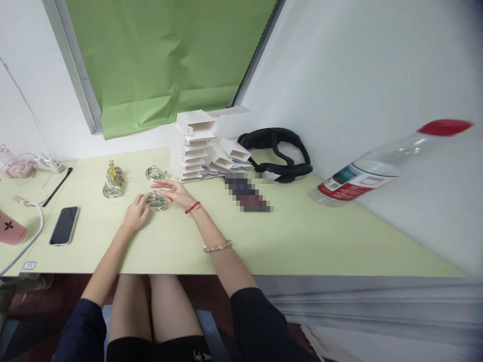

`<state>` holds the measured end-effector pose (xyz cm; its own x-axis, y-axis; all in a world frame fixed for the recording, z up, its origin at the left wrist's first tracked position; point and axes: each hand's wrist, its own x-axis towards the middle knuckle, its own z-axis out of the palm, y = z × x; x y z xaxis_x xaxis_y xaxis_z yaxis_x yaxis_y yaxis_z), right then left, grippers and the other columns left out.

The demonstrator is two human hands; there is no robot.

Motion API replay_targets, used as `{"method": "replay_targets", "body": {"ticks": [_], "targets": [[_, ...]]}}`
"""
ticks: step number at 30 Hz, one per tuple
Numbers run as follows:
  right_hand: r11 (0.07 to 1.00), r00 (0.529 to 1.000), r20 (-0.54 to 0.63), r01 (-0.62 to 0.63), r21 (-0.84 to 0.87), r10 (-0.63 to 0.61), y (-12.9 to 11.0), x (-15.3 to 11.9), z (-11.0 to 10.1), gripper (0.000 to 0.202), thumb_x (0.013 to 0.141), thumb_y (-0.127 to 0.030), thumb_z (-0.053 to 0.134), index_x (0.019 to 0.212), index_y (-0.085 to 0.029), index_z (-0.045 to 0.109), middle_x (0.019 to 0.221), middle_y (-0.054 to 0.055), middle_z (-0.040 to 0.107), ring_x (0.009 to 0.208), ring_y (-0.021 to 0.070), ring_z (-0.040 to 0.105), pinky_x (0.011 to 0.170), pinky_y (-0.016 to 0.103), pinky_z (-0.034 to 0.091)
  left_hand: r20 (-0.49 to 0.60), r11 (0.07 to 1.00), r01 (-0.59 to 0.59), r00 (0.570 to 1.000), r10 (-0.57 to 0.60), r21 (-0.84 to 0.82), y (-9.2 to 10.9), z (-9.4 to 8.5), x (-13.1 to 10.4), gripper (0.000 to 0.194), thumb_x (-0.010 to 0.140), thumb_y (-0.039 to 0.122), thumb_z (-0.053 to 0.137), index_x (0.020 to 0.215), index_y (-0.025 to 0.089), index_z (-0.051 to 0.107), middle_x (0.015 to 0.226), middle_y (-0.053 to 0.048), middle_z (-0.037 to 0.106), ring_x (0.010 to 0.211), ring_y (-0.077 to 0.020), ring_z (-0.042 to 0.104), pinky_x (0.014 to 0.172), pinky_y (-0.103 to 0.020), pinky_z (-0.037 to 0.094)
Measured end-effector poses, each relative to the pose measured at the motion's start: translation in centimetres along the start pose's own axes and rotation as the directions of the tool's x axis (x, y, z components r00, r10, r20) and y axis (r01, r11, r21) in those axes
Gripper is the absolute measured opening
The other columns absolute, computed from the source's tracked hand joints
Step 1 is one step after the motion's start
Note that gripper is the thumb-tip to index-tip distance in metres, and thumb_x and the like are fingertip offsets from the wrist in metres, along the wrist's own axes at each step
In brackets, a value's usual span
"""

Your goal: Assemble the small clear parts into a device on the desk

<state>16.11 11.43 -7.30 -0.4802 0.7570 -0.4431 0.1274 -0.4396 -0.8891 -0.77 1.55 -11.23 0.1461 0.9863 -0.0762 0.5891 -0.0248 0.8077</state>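
Left hand: our left hand [136,213] rests on the desk [302,236], its fingers curled against the left side of a small clear glass bottle [156,201]; we see it touching the bottle, though whether it truly grips it we cannot tell.
Right hand: our right hand [175,192] lies loose with the fingers stretched out flat, just over and beside the right of the same bottle; it is unclenched and grasps nothing.
Wrist wear: a red string [192,207] sits on the right wrist and a bead bracelet [218,247] further up the forearm.
Bottle between the hands: the small clear glass bottle stands on the desk, between our two hands, near the middle-left of the desk.
Other glassware: a second clear glass bottle [154,173] stands just behind it, and a bottle with yellow contents [112,180] stands to the left, well apart from our hands.
Boxes: a stack of white cartons [194,146] rises at the back of the desk against the wall, with several more tipped beside it.
Phone: a dark phone [64,225] lies flat on the left, near the desk edge.
Headset: a black strap device [281,151] lies at the back right.
Water bottle: a big plastic bottle with a red cap [385,163] shows at the right, tilted.
Window: a green blind [166,55] hangs above the desk.
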Motion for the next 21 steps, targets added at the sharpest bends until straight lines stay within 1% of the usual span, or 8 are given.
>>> {"method": "replay_targets", "body": {"ticks": [5, 7, 10, 12, 14, 17, 19, 21], "targets": [[0.999, 0.998, -0.063, -0.031, 0.007, 0.031, 0.0, 0.09, 0.44, 0.056, 0.053, -0.04, 0.081, 0.098, -0.008, 0.069, 0.102, 0.014, 0.066, 0.05, 0.0026, 0.044, 0.041, 0.016, 0.032, 0.003, 1.0, 0.0, 1.0, 0.0, -0.005, 0.04, -0.06, 0.0, 0.045, 0.098, 0.034, 0.032, 0.139, 0.018, 0.042, 0.124, -0.009, 0.051, 0.08, -0.0119, 0.057, 0.077, -0.027, 0.047], [0.999, 0.995, -0.094, -0.033, -0.03, 0.03, 0.1, 0.09, 0.56, 0.051, 0.053, -0.036, 0.081, 0.094, -0.008, 0.07, 0.101, 0.013, 0.067, 0.048, 0.0007, 0.041, 0.042, 0.016, 0.031, -0.002, 1.0, -0.007, 1.0, 0.007, -0.016, 0.07, -0.09, -0.03, 0.045, 0.098, 0.034, 0.032, 0.138, 0.018, 0.042, 0.124, -0.009, 0.051, 0.08, -0.0117, 0.057, 0.077, -0.027, 0.047], [0.997, 0.997, -0.074, -0.026, -0.073, 0.02, 0.17, 0.02, 0.44, 0.056, 0.053, -0.032, 0.082, 0.103, -0.008, 0.069, 0.108, 0.013, 0.065, 0.045, -0.0028, 0.034, 0.041, 0.015, 0.03, -0.009, 1.0, -0.008, 1.0, 0.008, -0.022, 0.08, -0.13, -0.04, 0.045, 0.097, 0.033, 0.032, 0.139, 0.019, 0.041, 0.124, -0.008, 0.051, 0.08, -0.0114, 0.057, 0.078, -0.027, 0.047], [0.997, 0.999, -0.015, -0.029, -0.067, 0.028, 0.15, -0.05, 0.3, 0.066, 0.055, -0.033, 0.081, 0.114, -0.01, 0.065, 0.117, 0.014, 0.061, 0.046, -0.0023, 0.037, 0.041, 0.015, 0.032, -0.006, 1.0, -0.002, 1.0, 0.002, -0.02, 0.08, -0.16, -0.03, 0.045, 0.097, 0.033, 0.032, 0.139, 0.019, 0.041, 0.123, -0.007, 0.051, 0.079, -0.0114, 0.057, 0.079, -0.027, 0.047], [0.998, 0.999, 0.031, -0.04, -0.056, 0.042, 0.13, -0.09, 0.23, 0.071, 0.056, -0.036, 0.08, 0.12, -0.009, 0.062, 0.117, 0.015, 0.061, 0.048, 0.0003, 0.042, 0.04, 0.016, 0.034, 0.0, 1.0, 0.001, 1.0, -0.001, -0.02, 0.1, -0.18, -0.03, 0.045, 0.097, 0.033, 0.032, 0.139, 0.019, 0.041, 0.123, -0.007, 0.051, 0.08, -0.0116, 0.057, 0.079, -0.028, 0.047], [0.996, 0.999, -0.009, -0.046, -0.075, 0.046, 0.25, -0.04, 0.39, 0.067, 0.056, -0.039, 0.08, 0.112, -0.006, 0.065, 0.111, 0.016, 0.063, 0.05, 0.003, 0.046, 0.039, 0.017, 0.036, -0.001, 1.0, 0.002, 1.0, -0.002, -0.021, 0.17, -0.21, -0.06, 0.045, 0.097, 0.033, 0.032, 0.139, 0.019, 0.041, 0.123, -0.007, 0.051, 0.08, -0.0116, 0.056, 0.079, -0.027, 0.047], [0.994, 0.998, -0.057, -0.038, -0.1, 0.032, 0.44, 0.03, 0.53, 0.06, 0.055, -0.039, 0.08, 0.105, -0.006, 0.068, 0.113, 0.015, 0.062, 0.048, 0.0016, 0.043, 0.04, 0.018, 0.036, 0.0, 1.0, 0.003, 1.0, -0.003, -0.021, 0.22, -0.22, -0.07, 0.045, 0.097, 0.033, 0.032, 0.14, 0.02, 0.041, 0.123, -0.007, 0.051, 0.079, -0.0111, 0.056, 0.078, -0.027, 0.047], [0.991, 0.998, -0.062, -0.022, -0.133, 0.014, 0.63, 0.09, 0.55, 0.058, 0.055, -0.037, 0.08, 0.103, -0.007, 0.068, 0.112, 0.014, 0.062, 0.046, -0.0006, 0.038, 0.04, 0.017, 0.034, 0.006, 1.0, 0.002, 1.0, -0.002, -0.021, 0.24, -0.24, -0.06, 0.045, 0.097, 0.033, 0.032, 0.139, 0.02, 0.041, 0.123, -0.007, 0.051, 0.078, -0.0108, 0.056, 0.077, -0.026, 0.047]]}}
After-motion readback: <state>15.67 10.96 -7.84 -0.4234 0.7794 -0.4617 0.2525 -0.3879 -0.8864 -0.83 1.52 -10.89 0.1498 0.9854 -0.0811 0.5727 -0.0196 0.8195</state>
